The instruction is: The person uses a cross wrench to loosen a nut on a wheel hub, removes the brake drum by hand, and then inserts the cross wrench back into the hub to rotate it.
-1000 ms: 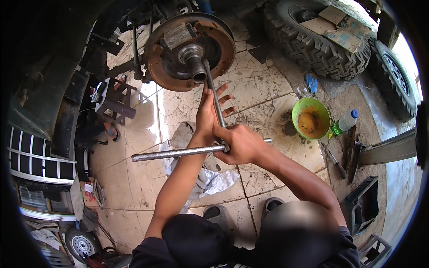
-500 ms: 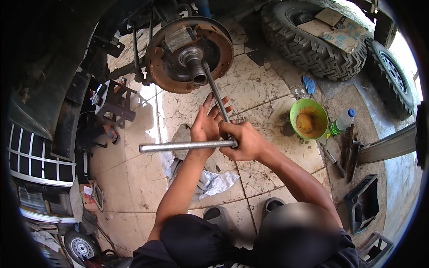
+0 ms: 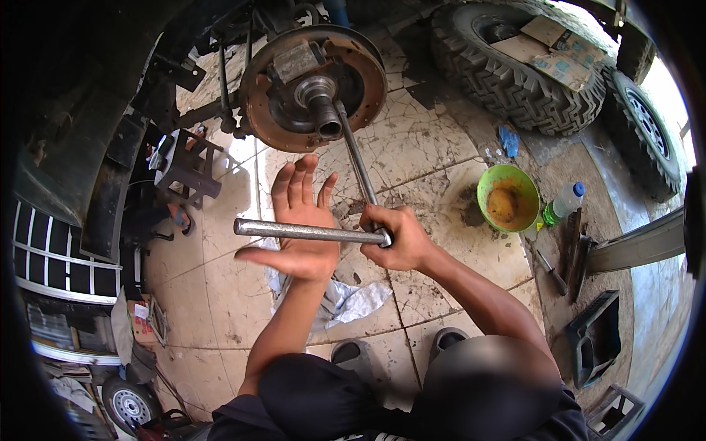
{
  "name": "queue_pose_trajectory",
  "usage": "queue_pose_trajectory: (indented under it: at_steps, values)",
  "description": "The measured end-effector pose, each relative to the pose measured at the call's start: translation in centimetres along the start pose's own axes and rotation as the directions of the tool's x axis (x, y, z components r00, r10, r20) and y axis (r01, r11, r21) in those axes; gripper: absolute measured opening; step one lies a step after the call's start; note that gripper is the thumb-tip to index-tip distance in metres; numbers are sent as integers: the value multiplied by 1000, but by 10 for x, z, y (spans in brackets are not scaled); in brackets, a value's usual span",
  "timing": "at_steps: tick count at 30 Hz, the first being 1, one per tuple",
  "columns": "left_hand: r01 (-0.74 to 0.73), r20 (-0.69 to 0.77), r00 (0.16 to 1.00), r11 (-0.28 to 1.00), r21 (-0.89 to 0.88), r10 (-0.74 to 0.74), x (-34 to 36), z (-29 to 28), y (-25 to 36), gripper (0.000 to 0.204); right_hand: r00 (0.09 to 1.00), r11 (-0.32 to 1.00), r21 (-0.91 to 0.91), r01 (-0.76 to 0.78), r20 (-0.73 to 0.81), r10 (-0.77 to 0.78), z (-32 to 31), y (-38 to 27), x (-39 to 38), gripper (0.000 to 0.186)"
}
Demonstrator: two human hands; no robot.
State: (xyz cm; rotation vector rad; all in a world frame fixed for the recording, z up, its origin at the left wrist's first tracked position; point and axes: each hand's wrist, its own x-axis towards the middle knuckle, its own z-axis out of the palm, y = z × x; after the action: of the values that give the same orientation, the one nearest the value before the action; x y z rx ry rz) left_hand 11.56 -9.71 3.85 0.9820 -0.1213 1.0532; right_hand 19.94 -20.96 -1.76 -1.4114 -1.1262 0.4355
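A rusty round brake backing plate (image 3: pixel 257 110) with a hollow axle end (image 3: pixel 323 121) at its centre stands at the top of the view. My right hand (image 3: pixel 397 237) is wrapped round the corner where a long steel extension rod (image 3: pixel 356 163) meets a thick bar handle (image 3: pixel 309 231). The rod's far end reaches up beside the axle end; whether it sits on a bolt there I cannot tell. My left hand (image 3: pixel 303 198) is open, palm up and fingers spread, under the bar handle, which crosses in front of its palm. Whether they touch is unclear.
Right of the plate lie a big treaded tyre (image 3: pixel 507 92) with cardboard on it and a second wheel (image 3: pixel 643 121). A green bowl (image 3: pixel 489 184), a bottle (image 3: pixel 565 202) and a screwdriver (image 3: pixel 553 273) sit on the right. Cloths (image 3: pixel 360 303) lie below my hands, a small stool (image 3: pixel 187 169) left.
My left hand has moved left and away from the extension rod, its fingers spreading under the bar handle. My right hand keeps its grip, almost unmoved.
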Motion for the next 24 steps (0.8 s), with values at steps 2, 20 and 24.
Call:
queue_pose_trajectory:
  at_steps: [2, 20, 24]
  values:
    - [-26, 338, 941, 999, 35, 12, 0, 3, 10, 87, 1000, 1000, -11, -15, 8, 15, -6, -8, 2, 24]
    - [462, 264, 853, 887, 21, -450, 20, 25, 22, 56, 1000, 999, 34, 9, 15, -10, -6, -7, 5, 21]
    - [497, 352, 639, 716, 490, -684, 46, 60, 22, 51, 953, 894, 382, 234, -270, -134, 37, 9, 7, 16]
